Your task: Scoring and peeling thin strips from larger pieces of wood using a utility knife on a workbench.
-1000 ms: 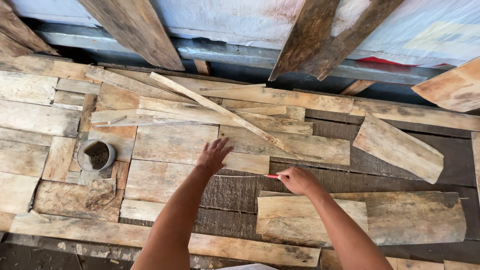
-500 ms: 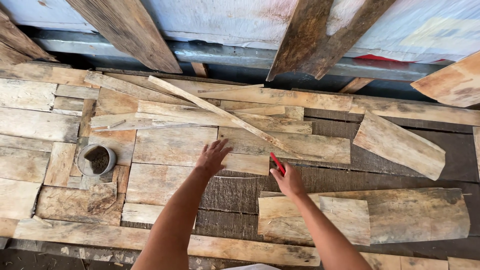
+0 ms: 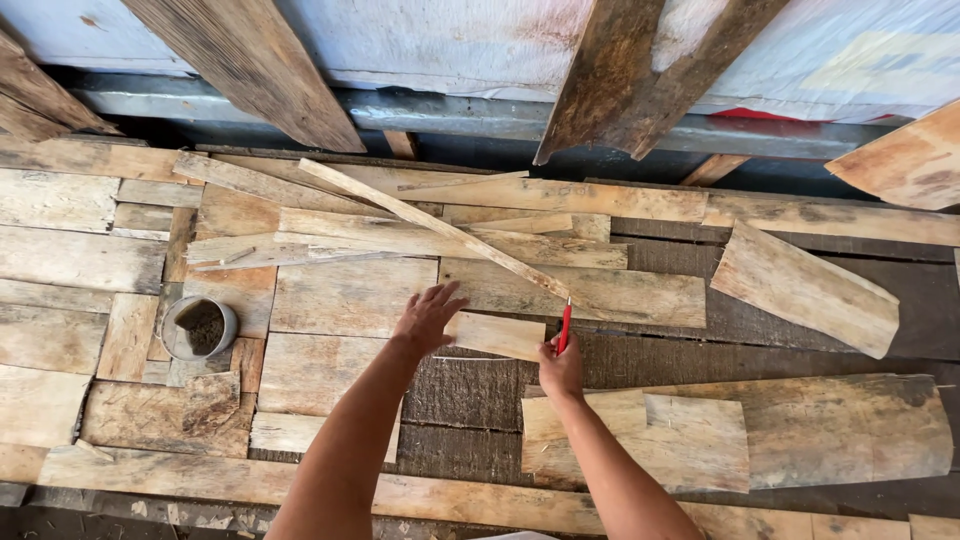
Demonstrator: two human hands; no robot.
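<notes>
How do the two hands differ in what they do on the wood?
The left hand lies flat with fingers spread on a small pale board; the right hand is closed around a red pencil. The left holds no tool; the right points its pencil at the board's end. Both are bare.

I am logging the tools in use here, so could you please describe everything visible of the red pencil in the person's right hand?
The red pencil is a slim, straight stick, seemingly painted wood. It stands nearly upright in the picture, its lower part hidden in the right hand. Its upper tip meets the right end of a small pale wood piece, which the left hand presses flat. Whether it is marking cannot be told.
</notes>
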